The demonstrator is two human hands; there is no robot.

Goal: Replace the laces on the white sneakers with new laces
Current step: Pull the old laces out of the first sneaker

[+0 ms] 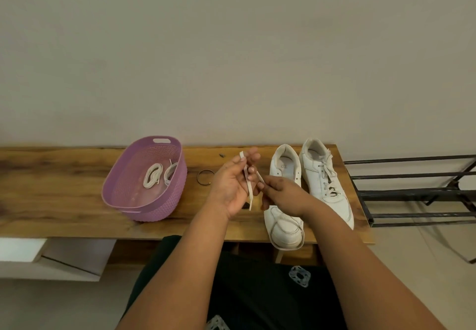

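Two white sneakers stand on the wooden table point(51, 188). The left sneaker point(286, 216) has no lace in its eyelets; the right sneaker point(324, 177) is laced. My left hand point(231, 185) holds a white lace point(248, 188) between thumb and fingers, palm up, above the table just left of the unlaced sneaker. My right hand point(280, 190) pinches the same lace at another point and hovers over that sneaker's tongue. A lace end hangs down below my left hand. Two coiled white laces point(153, 179) lie in the purple basket point(144, 208).
A dark twisted bangle point(205, 177) lies on the table between the basket and my hands. A small dark object point(221, 154) sits near the wall. A black metal rack point(412, 190) stands to the right of the table. The wall rises directly behind the table.
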